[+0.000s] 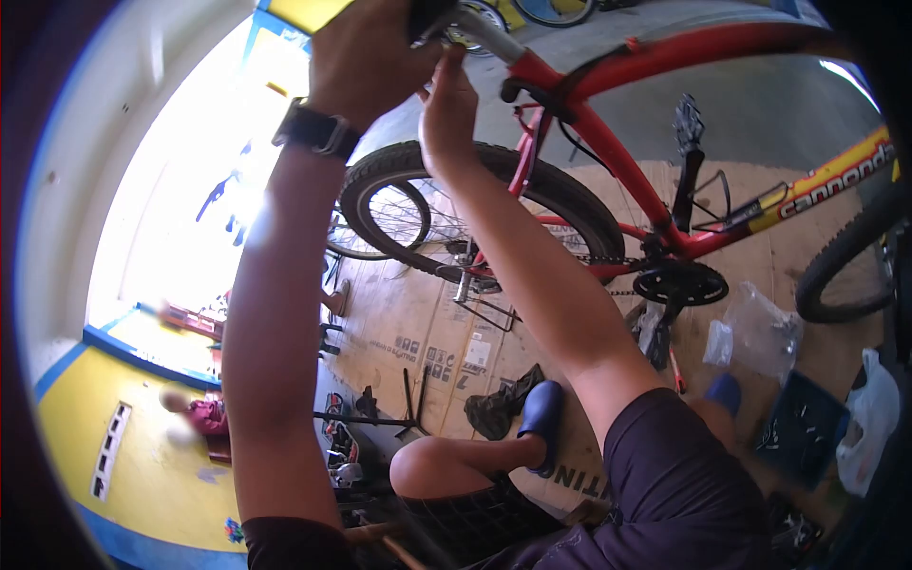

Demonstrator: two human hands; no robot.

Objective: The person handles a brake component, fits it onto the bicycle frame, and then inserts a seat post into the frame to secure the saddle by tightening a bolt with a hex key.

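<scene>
Bike (608,142) in red over cardboard (418,313), left hand (366,57) clenched on dark part (429,14) beside grey post (489,33), right hand (446,109) touching post, grasp unclear, plastic bag (760,332) nearby.

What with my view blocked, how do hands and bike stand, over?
Left hand shut on dark part atop seat post. Right hand fingers up against seat post of red bike. Nothing in the way.

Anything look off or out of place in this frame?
Nothing looks broken. Clutter lies loose on the cardboard under the red bike: a crumpled rag, a clear plastic bag, and a blue tray of small parts.
</scene>
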